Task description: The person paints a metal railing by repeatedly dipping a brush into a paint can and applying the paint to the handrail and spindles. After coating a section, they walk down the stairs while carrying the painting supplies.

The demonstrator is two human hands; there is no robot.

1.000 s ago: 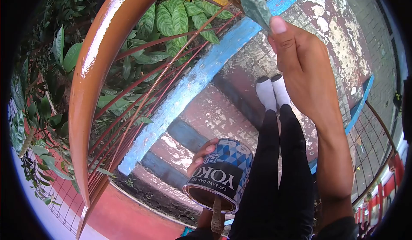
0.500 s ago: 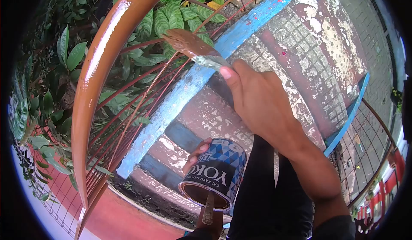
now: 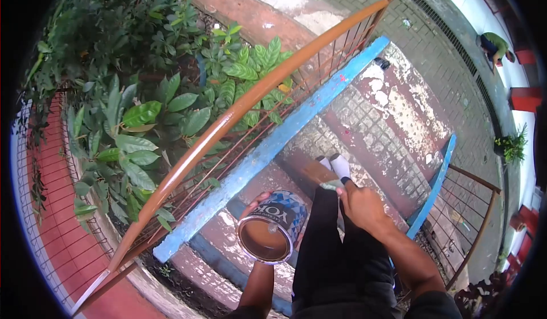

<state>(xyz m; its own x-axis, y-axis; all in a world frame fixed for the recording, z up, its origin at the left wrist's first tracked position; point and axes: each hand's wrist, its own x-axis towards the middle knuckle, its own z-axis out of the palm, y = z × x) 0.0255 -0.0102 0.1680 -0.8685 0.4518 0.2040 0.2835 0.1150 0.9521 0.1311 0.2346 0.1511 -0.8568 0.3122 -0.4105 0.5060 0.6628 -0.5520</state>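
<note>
Alongside, the brown railing fronts leafy plants, left of the paint can.

paint can label reads partly "yo".

The brown handrail runs from 7 to 1 o'clock, its bars walling off the plants at 10. Open steps lie at 2, clear beyond the paint can.

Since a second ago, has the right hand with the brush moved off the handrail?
Yes. The right hand with the brush has dropped away from the brown handrail, down beside the paint can in the left hand.
</note>
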